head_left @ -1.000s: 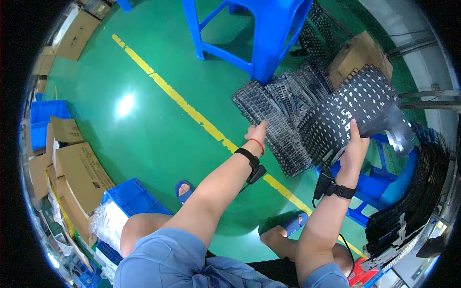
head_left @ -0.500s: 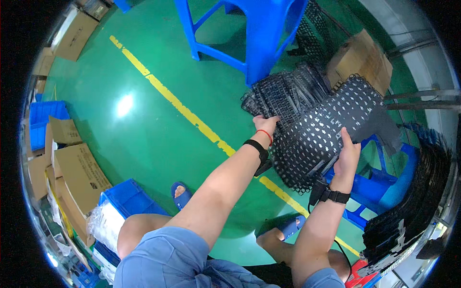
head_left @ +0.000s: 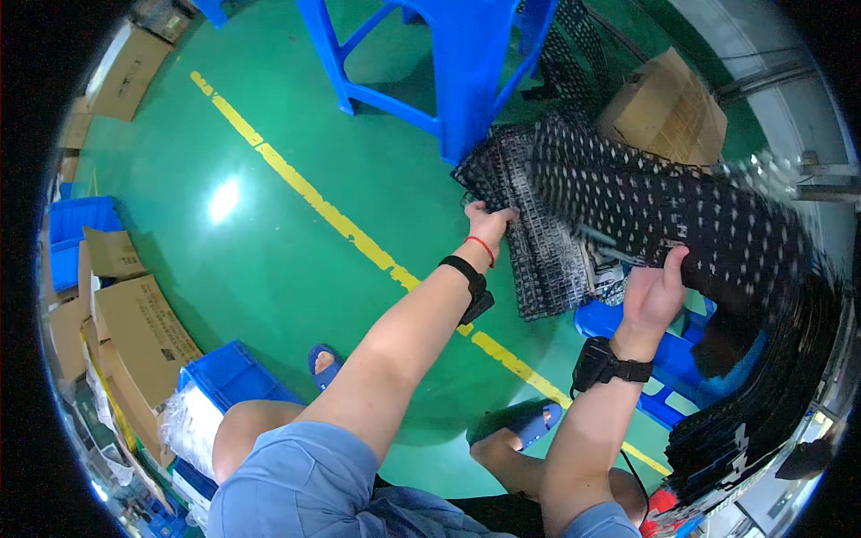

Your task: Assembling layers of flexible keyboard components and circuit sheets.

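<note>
My left hand [head_left: 489, 221] is closed on the near-left edge of a black gridded sheet bundle [head_left: 547, 260], which hangs at a slant. In my right hand [head_left: 656, 291], thumb on top, is a black perforated sheet [head_left: 664, 197] with pale holes across it. It spreads over the bundle's right part and reaches toward a thick pile of black sheets [head_left: 762, 403] at the right. Motion blurs the perforated sheet's outer edge. Both wrists wear black bands.
Below the sheets is a blue plastic stool [head_left: 668, 359]; a taller blue stool [head_left: 466, 72] stands ahead. An open cardboard box [head_left: 668, 108] lies at the far right. Cardboard boxes [head_left: 148, 332] and a blue crate [head_left: 238, 377] line the left. A yellow line [head_left: 323, 197] crosses the green floor.
My right hand has moved slightly right and down, and the perforated sheet has swung rightward, uncovering more of the gridded bundle. My left hand keeps its hold, shifted a little left.
</note>
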`<state>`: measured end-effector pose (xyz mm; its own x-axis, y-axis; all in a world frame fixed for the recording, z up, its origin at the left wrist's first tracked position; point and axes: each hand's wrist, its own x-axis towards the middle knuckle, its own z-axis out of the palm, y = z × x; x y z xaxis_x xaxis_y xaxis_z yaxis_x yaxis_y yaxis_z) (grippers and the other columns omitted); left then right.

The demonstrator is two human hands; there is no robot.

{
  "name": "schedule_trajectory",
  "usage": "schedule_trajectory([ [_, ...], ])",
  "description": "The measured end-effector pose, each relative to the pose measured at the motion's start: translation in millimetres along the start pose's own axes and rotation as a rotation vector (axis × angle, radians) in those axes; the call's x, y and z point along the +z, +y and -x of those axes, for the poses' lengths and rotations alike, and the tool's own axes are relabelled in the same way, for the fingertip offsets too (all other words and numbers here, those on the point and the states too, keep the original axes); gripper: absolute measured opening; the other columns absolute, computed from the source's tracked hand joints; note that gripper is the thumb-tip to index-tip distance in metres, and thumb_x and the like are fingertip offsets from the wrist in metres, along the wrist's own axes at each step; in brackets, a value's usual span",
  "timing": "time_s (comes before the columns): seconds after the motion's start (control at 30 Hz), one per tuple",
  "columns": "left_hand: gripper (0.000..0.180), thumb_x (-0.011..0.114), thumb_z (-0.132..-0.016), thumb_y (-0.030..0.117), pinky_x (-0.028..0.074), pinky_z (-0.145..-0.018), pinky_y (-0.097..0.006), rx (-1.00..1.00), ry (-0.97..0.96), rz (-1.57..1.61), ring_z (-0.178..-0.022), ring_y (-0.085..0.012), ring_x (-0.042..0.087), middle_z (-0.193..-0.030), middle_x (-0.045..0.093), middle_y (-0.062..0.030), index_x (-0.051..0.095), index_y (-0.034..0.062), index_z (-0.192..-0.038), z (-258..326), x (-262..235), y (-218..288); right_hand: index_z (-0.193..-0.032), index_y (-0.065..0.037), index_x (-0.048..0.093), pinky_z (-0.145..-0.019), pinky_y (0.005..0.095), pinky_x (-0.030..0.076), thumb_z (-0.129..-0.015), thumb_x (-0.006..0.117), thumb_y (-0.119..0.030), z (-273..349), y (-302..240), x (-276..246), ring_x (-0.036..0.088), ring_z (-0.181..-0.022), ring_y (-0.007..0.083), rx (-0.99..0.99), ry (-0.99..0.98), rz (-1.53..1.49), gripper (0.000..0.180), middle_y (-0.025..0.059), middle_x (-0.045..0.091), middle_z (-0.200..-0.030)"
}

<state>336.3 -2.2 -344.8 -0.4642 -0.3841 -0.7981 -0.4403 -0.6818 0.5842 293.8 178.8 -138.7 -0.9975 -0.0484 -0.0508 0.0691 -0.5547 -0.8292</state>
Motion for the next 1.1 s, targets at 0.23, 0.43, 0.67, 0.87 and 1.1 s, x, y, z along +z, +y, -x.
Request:
schedule_trajectory([
  [0.23, 0.085, 0.082, -0.070, 0.018, 0.039, -0.101, -0.037, 0.103, -0.203, -0.084, -0.116, -0.0293, 0.053, -0.126, 0.054, -0.0201, 0.033, -0.0091, -0.133, -33, -17, -7, -0.134, 0.001, 0.045, -0.107, 0.0450, 0.036, -0.098, 0.052, -0.022, -8, 4, 27, 0.050, -0.120, 0.0258, 0.026, 0.103, -0.087, 0.044, 0.0133, 0.051, -0.135],
  [0.43, 0.070, 0.084, -0.071, 0.016, 0.041, -0.101, -0.036, 0.295, -0.199, 0.016, -0.114, -0.0256, 0.055, -0.125, 0.057, -0.0171, 0.047, -0.0084, -0.125, -4, 23, -14, -0.133, 0.003, 0.045, -0.105, 0.0418, 0.039, -0.100, 0.048, -0.023, -5, 11, 37, 0.052, -0.119, 0.0259, -0.098, 0.303, 0.065, 0.042, 0.0143, 0.053, -0.132],
  [0.67, 0.032, 0.079, -0.075, 0.013, 0.050, -0.077, -0.035, 0.184, -0.097, -0.162, -0.084, -0.0198, 0.066, -0.095, 0.071, -0.0092, 0.066, -0.0038, -0.099, 0, 46, -29, -0.113, 0.007, 0.059, -0.086, 0.0324, 0.049, -0.095, 0.060, -0.024, 8, 5, 56, 0.060, -0.094, 0.0176, -0.292, 0.416, 0.171, 0.036, 0.0124, 0.063, -0.113],
  [0.87, 0.034, 0.077, -0.079, 0.023, 0.050, -0.068, -0.035, 0.585, -0.224, -0.311, -0.070, -0.0164, 0.062, -0.080, 0.069, -0.0140, 0.064, -0.0079, -0.086, 44, 42, 22, -0.087, 0.008, 0.065, -0.075, 0.0279, 0.050, -0.093, 0.065, -0.028, 29, -8, 93, 0.059, -0.075, 0.0123, -0.373, 0.707, 0.463, 0.036, 0.0117, 0.067, -0.094],
  [1.1, 0.026, 0.069, -0.082, 0.016, 0.052, -0.081, -0.034, 0.965, -0.184, -0.548, -0.091, -0.0244, 0.067, -0.101, 0.071, -0.0146, 0.067, -0.0010, -0.102, 187, -36, 149, -0.089, 0.010, 0.066, -0.083, 0.0289, 0.048, -0.094, 0.062, -0.034, 80, -112, 180, 0.060, -0.081, 0.0151, -0.415, 0.865, 0.386, 0.045, 0.0115, 0.067, -0.098],
])
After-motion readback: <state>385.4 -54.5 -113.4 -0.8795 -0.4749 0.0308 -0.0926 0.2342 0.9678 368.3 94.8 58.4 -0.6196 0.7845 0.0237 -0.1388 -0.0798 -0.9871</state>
